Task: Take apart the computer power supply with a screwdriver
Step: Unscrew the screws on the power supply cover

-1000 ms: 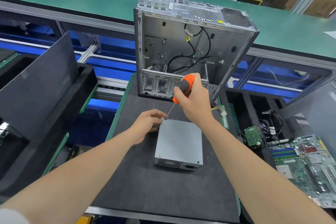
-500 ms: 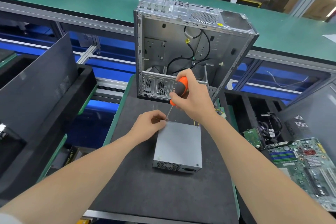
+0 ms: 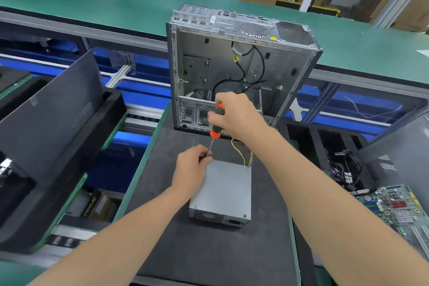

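PSU [image 3: 222, 190] lies flat on the black mat [image 3: 209, 251], vent side toward you, lid up for access. Your left hand [image 3: 192, 165] sits at the PSU's far-left corner, fingertips pinched on the screwdriver [image 3: 214, 133] shaft, prob. to steer the tip onto a screw (screw itself hidden). Above that corner your right hand [image 3: 239, 116] wraps the handle, fingers curled tight, wrist bent down. Gutted case [image 3: 232, 65] stands upright behind the PSU.
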`<state>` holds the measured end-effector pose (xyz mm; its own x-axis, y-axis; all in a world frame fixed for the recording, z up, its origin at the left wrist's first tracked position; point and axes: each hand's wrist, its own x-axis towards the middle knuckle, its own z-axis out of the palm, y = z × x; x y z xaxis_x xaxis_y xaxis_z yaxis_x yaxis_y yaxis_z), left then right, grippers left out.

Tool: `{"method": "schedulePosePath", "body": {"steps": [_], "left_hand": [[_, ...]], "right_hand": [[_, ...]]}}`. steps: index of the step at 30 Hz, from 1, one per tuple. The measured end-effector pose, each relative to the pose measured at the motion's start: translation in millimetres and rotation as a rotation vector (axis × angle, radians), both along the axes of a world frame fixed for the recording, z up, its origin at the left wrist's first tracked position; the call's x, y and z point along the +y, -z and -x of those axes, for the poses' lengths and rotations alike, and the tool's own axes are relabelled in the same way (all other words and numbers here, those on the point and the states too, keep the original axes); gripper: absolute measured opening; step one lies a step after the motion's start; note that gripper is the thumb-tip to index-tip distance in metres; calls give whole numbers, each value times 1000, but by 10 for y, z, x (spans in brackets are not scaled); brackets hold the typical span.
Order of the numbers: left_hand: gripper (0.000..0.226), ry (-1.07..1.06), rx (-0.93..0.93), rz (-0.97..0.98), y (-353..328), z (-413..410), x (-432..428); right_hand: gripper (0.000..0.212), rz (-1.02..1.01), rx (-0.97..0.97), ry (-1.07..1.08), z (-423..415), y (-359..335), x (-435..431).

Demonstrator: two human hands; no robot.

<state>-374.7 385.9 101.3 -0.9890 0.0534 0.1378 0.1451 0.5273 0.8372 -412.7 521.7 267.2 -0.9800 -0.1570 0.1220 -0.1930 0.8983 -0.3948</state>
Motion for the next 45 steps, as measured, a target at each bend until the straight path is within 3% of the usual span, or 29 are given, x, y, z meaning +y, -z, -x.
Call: {"method": "schedulePosePath", "body": {"steps": [5, 13, 17, 20, 22, 26, 29, 37, 45], "left_hand": [[5, -50, 48, 37, 48, -77, 39], [3, -77, 77, 65, 93, -92, 53], [10, -83, 55, 62, 100, -75, 71], [23, -84, 36, 50, 106, -73, 65], [19, -68, 47, 43, 121, -74, 59], [8, -36, 82, 11, 151, -69, 29], [6, -15, 85, -22, 156, -64, 5], [5, 21, 66, -36, 144, -52, -41], [6, 43, 69, -52, 131, -58, -49]], "right_hand": [[6, 38, -91, -295, -7, -106, 228], [30, -338, -191, -783, 128, -414, 207], [16, -333, -103, -685, 32, -365, 119], [43, -388, 21, -290, -69, -213, -37], [52, -375, 35, -46, -88, -156, -147], [45, -313, -26, 90, 0, -81, -236], [33, -305, -49, 34, -1, -99, -237], [7, -254, -195, -361, -75, -336, -69], [40, -407, -259, -580, -14, -497, -102]]}}
